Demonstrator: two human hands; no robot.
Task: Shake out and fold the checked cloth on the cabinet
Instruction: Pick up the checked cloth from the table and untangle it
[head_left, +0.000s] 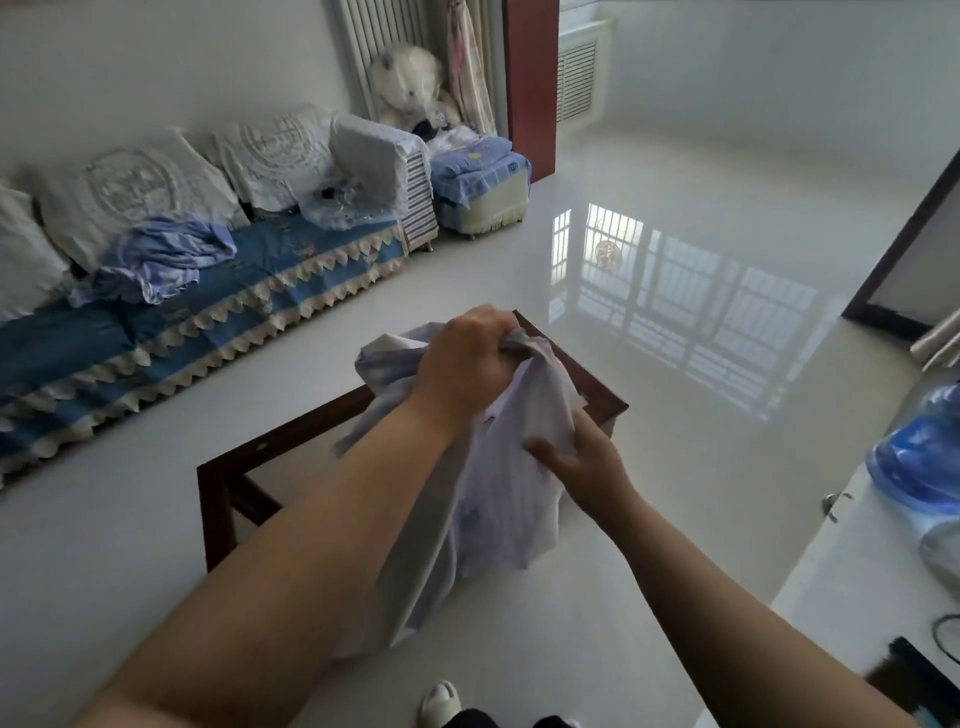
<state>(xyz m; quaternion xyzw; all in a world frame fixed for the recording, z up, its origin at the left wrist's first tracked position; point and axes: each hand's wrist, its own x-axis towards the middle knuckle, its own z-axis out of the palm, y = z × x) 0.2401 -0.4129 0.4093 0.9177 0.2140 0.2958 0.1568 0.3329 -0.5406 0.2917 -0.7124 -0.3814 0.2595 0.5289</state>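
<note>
1. Head view, left hand (470, 358): gripping a bunched edge of the checked cloth (519, 467) in a closed fist, raised high, apparently so that the fabric is hanging free under its own weight.
2. Head view, right hand (576, 457): sitting lower on the hanging fabric, fingers curled into a fold and pinching it; judged to be searching for a second edge or corner, giving two hold points for a shake.
3. Head view, cloth position: hanging in the air between both hands, crumpled and draping past the left forearm; not resting on any surface. Check pattern barely showing, fabric reading pale lilac-white.
4. Head view, dark wooden table (291, 441): standing on the floor directly behind and below the cloth, its far corner showing past the left fist; touching the cloth or not, cannot tell.
5. Head view, white cabinet top (852, 566): lying at the right edge, well apart from the cloth; likely the surface named in the task, though not confirmed.
6. Head view, surroundings: sofa (208, 291) with a blue cover along the left wall, carrying a second crumpled lilac garment (166, 260); large blue water bottle (919, 457) lying on the cabinet top.
7. Assessment: shaking-out stage, folding not yet begun. Spreading the hands apart along one edge appearing necessary next; risk of the loose lower end trailing toward the floor.
</note>
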